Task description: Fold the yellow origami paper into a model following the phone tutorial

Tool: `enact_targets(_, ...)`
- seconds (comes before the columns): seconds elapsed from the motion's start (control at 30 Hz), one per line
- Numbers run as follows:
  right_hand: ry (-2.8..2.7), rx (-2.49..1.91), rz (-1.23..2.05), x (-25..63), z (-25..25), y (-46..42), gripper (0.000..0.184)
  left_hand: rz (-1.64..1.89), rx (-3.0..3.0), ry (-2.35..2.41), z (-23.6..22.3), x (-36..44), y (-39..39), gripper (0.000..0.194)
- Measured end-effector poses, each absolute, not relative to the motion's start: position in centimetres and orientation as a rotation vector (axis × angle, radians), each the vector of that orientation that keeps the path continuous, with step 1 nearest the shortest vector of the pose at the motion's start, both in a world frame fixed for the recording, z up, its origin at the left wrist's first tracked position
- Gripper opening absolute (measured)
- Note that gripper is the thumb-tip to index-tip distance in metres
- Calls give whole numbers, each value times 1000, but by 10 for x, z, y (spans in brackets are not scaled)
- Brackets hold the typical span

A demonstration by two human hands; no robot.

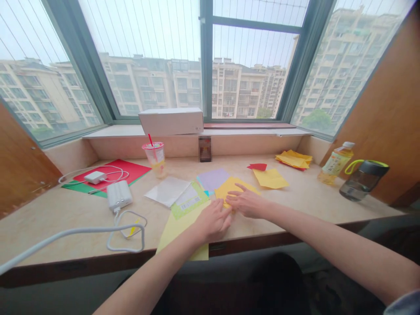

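Note:
A yellow-orange sheet of paper (226, 187) lies on the counter in front of me, with both hands on it. My left hand (213, 221) is at its near left edge, fingers curled together and pressed at the paper; the fingertips are partly hidden. My right hand (247, 202) rests on the same sheet with its fingers spread out. Beneath my left forearm is a pale yellow sheet (173, 227) that overhangs the counter's front edge. A lilac paper (213, 178) touches the far side of the orange sheet. To the left lies a green packet label (190, 201) with a barcode.
Left are red paper (134, 168), a white power bank (119, 195) with cables, and a cup with a straw (155, 155). A phone (205, 148) leans at the back. Right are a yellow square (271, 178), folded yellow papers (293, 159), a tea bottle (336, 164) and a dark bottle (362, 181).

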State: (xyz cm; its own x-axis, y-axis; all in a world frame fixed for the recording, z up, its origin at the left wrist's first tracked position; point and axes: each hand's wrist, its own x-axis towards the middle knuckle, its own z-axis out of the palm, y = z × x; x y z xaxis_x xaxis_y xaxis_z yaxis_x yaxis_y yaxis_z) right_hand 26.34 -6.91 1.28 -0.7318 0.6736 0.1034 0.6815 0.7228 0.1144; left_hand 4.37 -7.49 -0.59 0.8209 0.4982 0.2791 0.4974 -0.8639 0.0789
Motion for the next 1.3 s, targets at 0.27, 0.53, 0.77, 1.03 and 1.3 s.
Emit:
enact_targets(0.27, -2811, -1149, -198, 263, 18, -78, 49, 449, 2999, 754, 0, 36, -79, 39)
enact_targets(0.53, -2510, -1363, 57, 251, 13, -75, 26, 323, 2907, 698, 18, 34, -53, 27)
enact_targets(0.77, -2119, -1526, 70, 229, -3, -78, 20, 508, 2715, 917, 5, 52, -18, 12)
enact_targets(1.03, -1879, -1424, 257, 236, -4, -48, 40, 889, 2290, 897, 2, 57, 19, 19)
enact_targets(1.3, -1735, -1220, 352, 232, 7, 11, 25, 1219, 1905, 1073, 10, 50, 45, 22)
